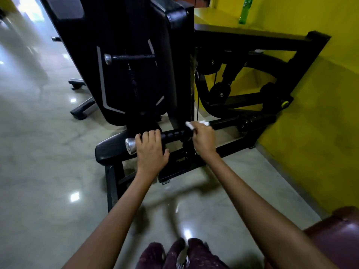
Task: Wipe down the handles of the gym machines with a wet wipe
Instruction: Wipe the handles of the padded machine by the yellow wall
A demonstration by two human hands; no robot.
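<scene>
Your left hand, at frame centre, curls its fingers over the lower handle to steady it, while your right hand pinches the wet wipe against the bar's inner end.

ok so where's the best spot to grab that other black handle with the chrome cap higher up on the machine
Grip the upper black handle with the chrome end cap around its textured middle, coming from the front and curling your fingers over the top. It juts out roughly level, bare along its length, and the cap at the left end is too short and smooth to hold.
</scene>
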